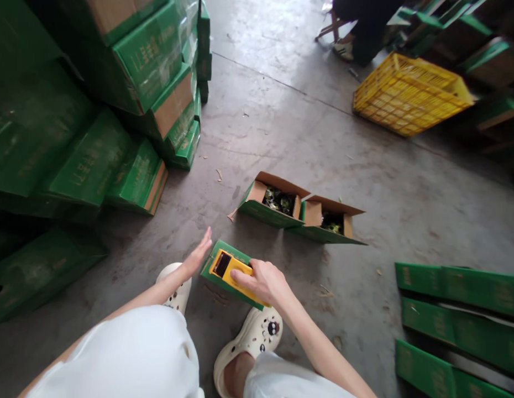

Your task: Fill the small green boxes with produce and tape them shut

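My right hand point(263, 279) is wrapped around a yellow tape dispenser point(237, 272), which lies along the top of a closed green carton point(222, 247) on the floor between my feet. The dispenser's dark front part points toward the carton's left end. At that end my left hand point(199, 253) is held with fingers stretched out and nothing in it. Whether its fingertips touch the carton I cannot tell. Just beyond stand two green cartons with raised flaps, the left open carton point(267, 214) and the right open carton point(321, 236), both with dark, shiny wrapped contents.
Stacked green cartons point(151, 61) rise at the left. A yellow plastic crate point(406, 94) stands on the floor at upper right, near a person's foot point(344, 50) and a stool. Several long green cartons point(447, 326) lie at lower right. My light clogs point(257, 334) flank the closed carton.
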`<state>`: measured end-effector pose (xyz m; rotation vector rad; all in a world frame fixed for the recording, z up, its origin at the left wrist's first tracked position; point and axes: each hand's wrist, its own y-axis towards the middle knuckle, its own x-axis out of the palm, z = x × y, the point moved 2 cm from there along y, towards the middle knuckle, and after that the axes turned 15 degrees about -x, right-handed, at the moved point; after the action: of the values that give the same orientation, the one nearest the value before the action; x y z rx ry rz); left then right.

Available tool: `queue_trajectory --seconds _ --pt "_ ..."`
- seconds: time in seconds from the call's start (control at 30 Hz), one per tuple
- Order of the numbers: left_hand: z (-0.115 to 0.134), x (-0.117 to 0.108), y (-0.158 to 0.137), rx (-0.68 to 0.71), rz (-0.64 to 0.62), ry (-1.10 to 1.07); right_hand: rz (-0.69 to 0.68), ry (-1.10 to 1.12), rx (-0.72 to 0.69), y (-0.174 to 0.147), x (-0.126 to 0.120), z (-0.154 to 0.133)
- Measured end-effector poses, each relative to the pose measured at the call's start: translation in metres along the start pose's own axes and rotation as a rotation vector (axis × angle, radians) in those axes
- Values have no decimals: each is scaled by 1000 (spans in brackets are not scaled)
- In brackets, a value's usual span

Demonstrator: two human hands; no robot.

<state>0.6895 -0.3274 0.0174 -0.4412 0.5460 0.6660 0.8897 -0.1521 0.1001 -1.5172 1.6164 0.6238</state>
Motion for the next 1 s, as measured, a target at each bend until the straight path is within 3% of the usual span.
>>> queue_trajectory --seconds 0.07,0.2,0.37,0.5,0.73,1.0 --pt "3 -9 -14 115 -35 77 5 -5 -5 0 1 2" --pt "13 -10 -27 351 -165 467 6 1 3 1 3 4" --pt "22 0 -5 454 -86 651 -14 41 11 0 -1 1" --pt "19 -1 -1 457 -77 697 -39 90 3 -19 -8 11" --pt "23 -2 -6 458 -88 735 -65 110 118 -71 -2 50" --pt "39 7 -15 463 -6 994 -77 -13 176 -55 8 48"
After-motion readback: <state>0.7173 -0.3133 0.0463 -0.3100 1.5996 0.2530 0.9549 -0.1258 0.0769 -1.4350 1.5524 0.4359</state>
